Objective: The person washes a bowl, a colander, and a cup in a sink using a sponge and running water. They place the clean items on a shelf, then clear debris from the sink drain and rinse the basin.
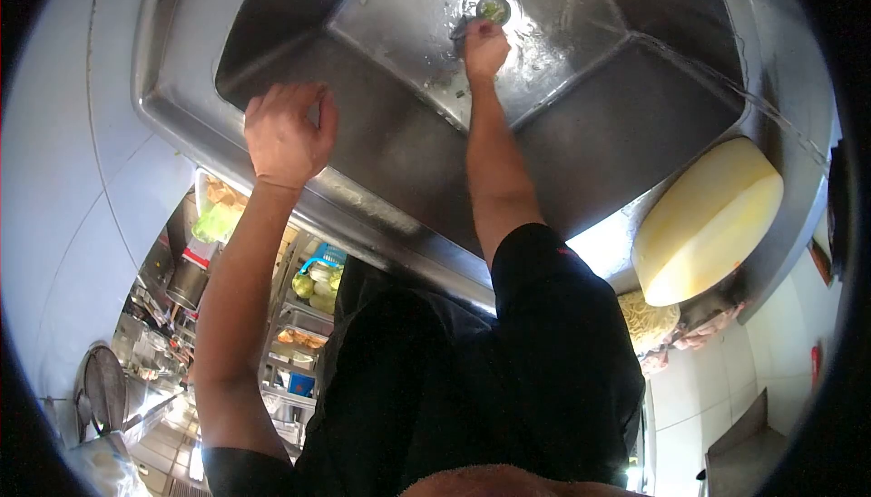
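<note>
My right hand (487,51) reaches down to the bottom of the stainless steel sink (408,43), beside the round drain (493,9). Its fingers are closed on a small dark grey thing (460,33), mostly hidden, whose kind I cannot make out. Green scraps lie in the drain, and a few more bits are scattered over the wet sink floor. My left hand (288,132) hangs over the sink's near left rim, back turned up. Its fingers are loosely bent, the thumb stands off with a gap, and nothing shows in it.
A large pale yellow block-like object (708,225) stands on the sink's right ledge. Below it is a bundle of pale strands (649,320). Shelves with a blue basket (324,258) and green vegetables (318,287) are at lower left. A round mesh strainer (104,388) hangs farther left.
</note>
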`<state>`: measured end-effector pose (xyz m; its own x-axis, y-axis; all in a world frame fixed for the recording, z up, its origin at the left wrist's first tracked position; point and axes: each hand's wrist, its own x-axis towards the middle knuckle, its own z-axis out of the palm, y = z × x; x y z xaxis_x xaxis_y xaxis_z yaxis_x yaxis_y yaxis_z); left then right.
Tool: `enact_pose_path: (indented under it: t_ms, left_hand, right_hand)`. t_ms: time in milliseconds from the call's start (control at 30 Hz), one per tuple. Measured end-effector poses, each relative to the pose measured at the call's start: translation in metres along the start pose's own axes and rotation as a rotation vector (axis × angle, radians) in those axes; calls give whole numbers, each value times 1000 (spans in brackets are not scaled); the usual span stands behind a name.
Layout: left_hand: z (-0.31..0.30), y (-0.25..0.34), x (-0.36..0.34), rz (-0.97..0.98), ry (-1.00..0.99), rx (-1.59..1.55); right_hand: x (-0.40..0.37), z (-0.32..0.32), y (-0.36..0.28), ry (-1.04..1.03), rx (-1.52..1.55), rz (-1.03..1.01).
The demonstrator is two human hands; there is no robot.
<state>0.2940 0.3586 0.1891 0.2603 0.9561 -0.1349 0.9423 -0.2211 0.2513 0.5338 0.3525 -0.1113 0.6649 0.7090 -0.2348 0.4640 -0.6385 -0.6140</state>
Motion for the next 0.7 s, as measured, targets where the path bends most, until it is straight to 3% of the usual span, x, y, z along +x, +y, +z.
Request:
enact_pose_path:
  t_ms: [33, 100, 200, 267, 333, 433, 533, 567, 600, 633, 667, 700]
  left_hand:
    - [0, 0, -2, 3, -13, 9]
    - [0, -2, -1, 16, -27, 26]
    - [3, 0, -1, -14, 46, -13]
    - [2, -3, -1, 9, 23, 21]
    - [3, -2, -2, 17, 28, 18]
    - [6, -5, -2, 13, 70, -18]
    - [6, -6, -3, 4, 51, -27]
    - [3, -3, -2, -12, 23, -16]
    - [1, -1, 0, -27, -4, -8]
    - [0, 1, 1, -33, 0, -14]
    - [-1, 2, 1, -41, 3, -20]
    - [-1, 2, 0, -49, 5, -26]
  right_hand:
    - [6, -10, 0, -4, 199, -22]
    - [16, -6, 15, 133, 249, 39]
    - [-8, -22, 34, 175, 15, -294]
    - [-48, -13, 58, -285, 208, 86]
    - [-86, -17, 59, -711, 191, 21]
    - [-99, -3, 65, -1133, 129, 21]
    - [-62, 3, 64, -988, -87, -276]
    - [-44, 8, 61, -938, -33, -271]
    - [-25, -12, 26, -878, -51, -199]
    - [-5, -13, 16, -865, 162, -8]
    - [22, -25, -9, -923, 175, 72]
    - [45, -23, -13, -723, 144, -285]
